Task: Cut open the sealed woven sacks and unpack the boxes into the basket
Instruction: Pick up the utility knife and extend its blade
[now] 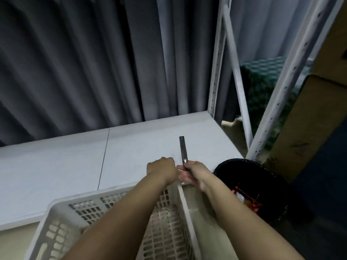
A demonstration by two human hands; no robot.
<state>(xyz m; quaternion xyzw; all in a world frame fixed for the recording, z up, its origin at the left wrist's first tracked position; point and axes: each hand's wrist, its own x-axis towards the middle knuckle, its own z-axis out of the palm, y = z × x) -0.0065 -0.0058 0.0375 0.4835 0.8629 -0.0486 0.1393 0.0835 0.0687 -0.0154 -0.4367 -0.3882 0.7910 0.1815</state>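
Note:
A slim metal utility knife points away from me over the white shelf board. My right hand is shut on its lower end. My left hand is curled into a fist right beside it, touching the right hand; whether it grips anything is hidden. Both forearms reach over a white slotted plastic basket that stands below the shelf's front edge. No woven sack or unpacked box shows in view; the basket's inside is mostly hidden by my arms.
A black round bin with red and white scraps stands at the right of the basket. White perforated rack posts rise at the shelf's right end. Brown cardboard boxes are stacked at the far right. Grey curtains hang behind.

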